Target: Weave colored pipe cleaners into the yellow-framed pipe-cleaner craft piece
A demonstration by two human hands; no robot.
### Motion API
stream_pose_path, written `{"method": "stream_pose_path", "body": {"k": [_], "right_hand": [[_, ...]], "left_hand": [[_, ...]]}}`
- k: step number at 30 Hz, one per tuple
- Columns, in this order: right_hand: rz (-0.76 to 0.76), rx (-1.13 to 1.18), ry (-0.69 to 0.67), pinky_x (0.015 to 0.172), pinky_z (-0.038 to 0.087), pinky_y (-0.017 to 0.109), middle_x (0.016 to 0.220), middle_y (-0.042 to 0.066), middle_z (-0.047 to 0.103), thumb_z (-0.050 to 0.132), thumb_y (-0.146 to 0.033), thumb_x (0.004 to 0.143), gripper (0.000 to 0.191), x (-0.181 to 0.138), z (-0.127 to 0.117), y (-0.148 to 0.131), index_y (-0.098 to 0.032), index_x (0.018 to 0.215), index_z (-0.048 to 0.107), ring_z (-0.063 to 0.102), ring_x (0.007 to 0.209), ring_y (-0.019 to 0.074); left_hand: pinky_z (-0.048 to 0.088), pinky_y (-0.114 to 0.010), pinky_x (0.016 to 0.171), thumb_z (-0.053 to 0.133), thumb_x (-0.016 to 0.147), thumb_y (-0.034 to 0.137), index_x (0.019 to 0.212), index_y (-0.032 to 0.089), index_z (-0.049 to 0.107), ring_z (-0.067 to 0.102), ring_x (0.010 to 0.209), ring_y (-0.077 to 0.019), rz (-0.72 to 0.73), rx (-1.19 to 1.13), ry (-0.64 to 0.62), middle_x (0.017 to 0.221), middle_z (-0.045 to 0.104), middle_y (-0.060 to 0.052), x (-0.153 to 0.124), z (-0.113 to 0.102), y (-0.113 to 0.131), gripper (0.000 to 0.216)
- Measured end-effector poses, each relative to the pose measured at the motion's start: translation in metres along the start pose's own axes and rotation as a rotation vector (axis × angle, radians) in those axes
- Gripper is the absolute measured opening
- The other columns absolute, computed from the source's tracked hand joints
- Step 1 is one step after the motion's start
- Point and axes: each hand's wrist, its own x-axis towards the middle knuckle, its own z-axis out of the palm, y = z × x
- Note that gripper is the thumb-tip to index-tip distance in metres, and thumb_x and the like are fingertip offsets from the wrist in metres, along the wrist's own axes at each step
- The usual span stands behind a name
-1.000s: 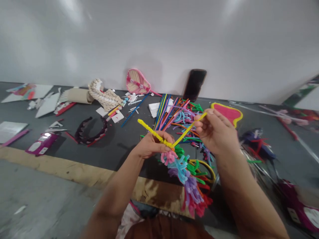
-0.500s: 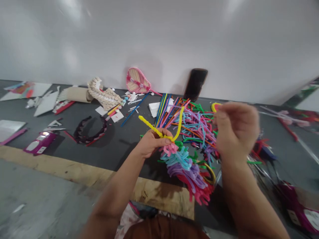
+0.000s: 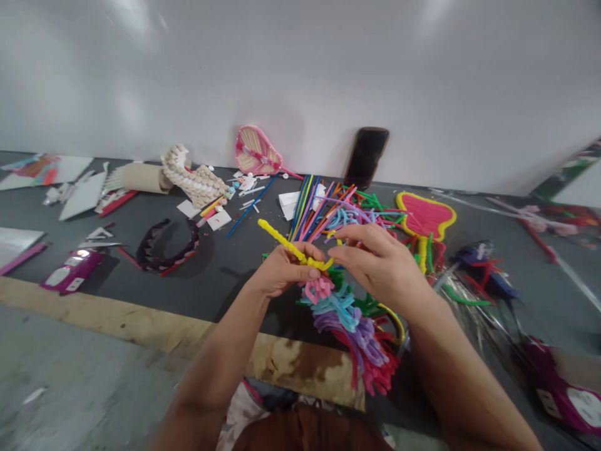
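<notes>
My left hand (image 3: 288,270) pinches a yellow pipe cleaner (image 3: 277,236) whose thick twisted end points up and left. From the same grip hangs a bundle of looped pipe cleaners (image 3: 350,319) in pink, light blue, purple and red, with green strands and a yellow curved piece at its side. My right hand (image 3: 378,260) is closed on the loose right end of the yellow pipe cleaner, close to my left fingertips. Its palm hides part of the pile of coloured pipe cleaners (image 3: 312,207) behind it.
A dark phone (image 3: 367,156) leans on the white wall. Behind my right hand lies a pink shape with a yellow border (image 3: 427,216). Leftward are a dark headband (image 3: 169,247), a beaded piece (image 3: 192,181), a pink leaf-shaped fan (image 3: 258,150) and a purple pack (image 3: 72,270).
My right hand has come down and left from above the pile and taken the yellow pipe cleaner's free end, bending it down. The pink and yellow shape is now uncovered.
</notes>
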Motion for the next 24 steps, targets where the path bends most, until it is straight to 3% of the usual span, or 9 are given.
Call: {"method": "stream_pose_path", "body": {"k": [5, 12, 16, 20, 24], "right_hand": [[0.006, 0.087, -0.005, 0.081, 0.055, 0.033, 0.094, 0.007, 0.071, 0.054, -0.016, 0.093, 0.015, -0.002, 0.013, 0.012, -0.023, 0.094, 0.067, 0.066, 0.088, 0.0191], [0.222, 0.032, -0.076, 0.058, 0.047, 0.025, 0.081, 0.004, 0.069, 0.052, -0.013, 0.086, 0.013, -0.003, 0.015, 0.01, -0.02, 0.087, 0.062, 0.065, 0.067, 0.0156], [0.37, 0.281, -0.032, 0.055, 0.045, 0.022, 0.072, 0.0, 0.067, 0.053, -0.015, 0.087, 0.01, -0.002, 0.007, -0.001, -0.021, 0.087, 0.06, 0.062, 0.06, 0.0122], [0.563, 0.606, 0.016, 0.059, 0.051, 0.025, 0.074, -0.001, 0.068, 0.057, -0.018, 0.087, 0.007, -0.001, 0.006, -0.007, -0.023, 0.086, 0.061, 0.065, 0.064, 0.0134], [0.661, 0.755, 0.125, 0.058, 0.054, 0.025, 0.074, -0.002, 0.068, 0.061, -0.017, 0.083, 0.007, 0.002, 0.009, -0.01, -0.024, 0.084, 0.063, 0.065, 0.064, 0.0134]], "left_hand": [[0.047, -0.018, 0.052, 0.091, 0.051, 0.021, 0.071, 0.013, 0.069, 0.062, 0.058, -0.0103, 0.05, 0.04, -0.076, 0.069, 0.068, -0.002, -0.002, -0.002, 0.0, 0.031], [0.047, -0.019, 0.053, 0.091, 0.047, 0.02, 0.07, 0.013, 0.068, 0.06, 0.055, -0.0097, 0.026, 0.029, -0.011, 0.068, 0.066, -0.001, 0.0, -0.004, 0.0, 0.033], [0.047, -0.018, 0.052, 0.09, 0.047, 0.018, 0.069, 0.013, 0.068, 0.06, 0.058, -0.0087, 0.03, 0.009, -0.011, 0.076, 0.066, -0.001, 0.001, -0.005, 0.0, 0.031], [0.048, -0.018, 0.053, 0.089, 0.048, 0.016, 0.067, 0.013, 0.069, 0.06, 0.061, -0.0091, 0.064, 0.009, -0.024, 0.08, 0.065, -0.002, 0.002, -0.005, 0.001, 0.028], [0.05, -0.018, 0.056, 0.089, 0.049, 0.013, 0.066, 0.014, 0.07, 0.062, 0.066, -0.01, 0.103, 0.002, -0.038, 0.081, 0.065, -0.002, 0.002, -0.004, 0.001, 0.025]]}}
